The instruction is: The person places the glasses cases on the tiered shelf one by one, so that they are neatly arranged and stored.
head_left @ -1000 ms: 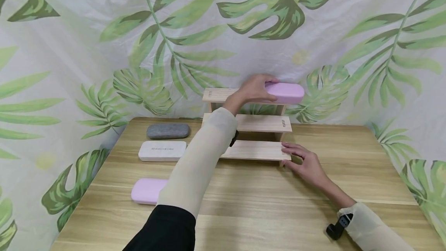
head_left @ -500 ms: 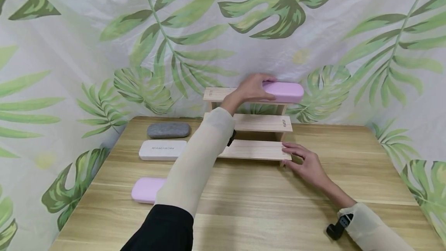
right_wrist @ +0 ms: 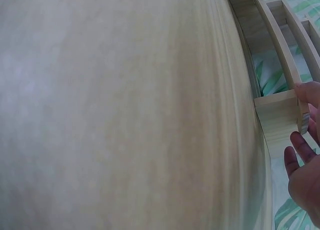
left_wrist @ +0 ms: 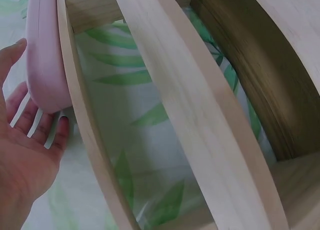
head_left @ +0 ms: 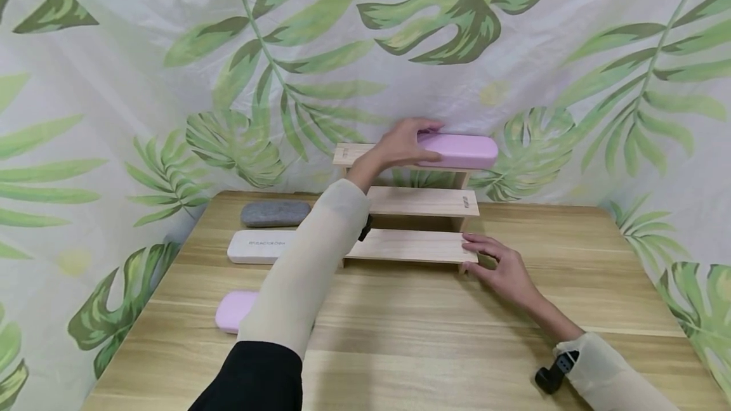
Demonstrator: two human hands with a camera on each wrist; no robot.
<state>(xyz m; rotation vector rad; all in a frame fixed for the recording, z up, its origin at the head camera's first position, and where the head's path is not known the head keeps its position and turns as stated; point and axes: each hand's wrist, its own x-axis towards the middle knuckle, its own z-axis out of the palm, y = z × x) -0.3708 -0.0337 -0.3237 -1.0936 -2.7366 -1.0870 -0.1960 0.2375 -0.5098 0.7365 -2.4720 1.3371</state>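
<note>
Left hand (head_left: 402, 143) is spread wide by one end of the pink case (head_left: 462, 151), which sits on the wooden stand's (head_left: 422, 202) top board (head_left: 349, 154). Right hand (head_left: 505, 274) pinches the bottom board (head_left: 408, 246). Placing looks almost done; next needs pulling the left hand away without a bump.

The head view is bright and mostly clear, with soft light that seems to come from above. A faint shadow lies on the wooden table (head_left: 468, 347) near the left sleeve (head_left: 297, 271). The leaf-print sheet (head_left: 365, 68) looks a bit shiny, and tiny writing on the white case (head_left: 251, 254) is fuzzy. Both wrist views are dimmer, the wooden shelf (left_wrist: 185, 100) looks bent, and the right one shows the table blurry
</note>
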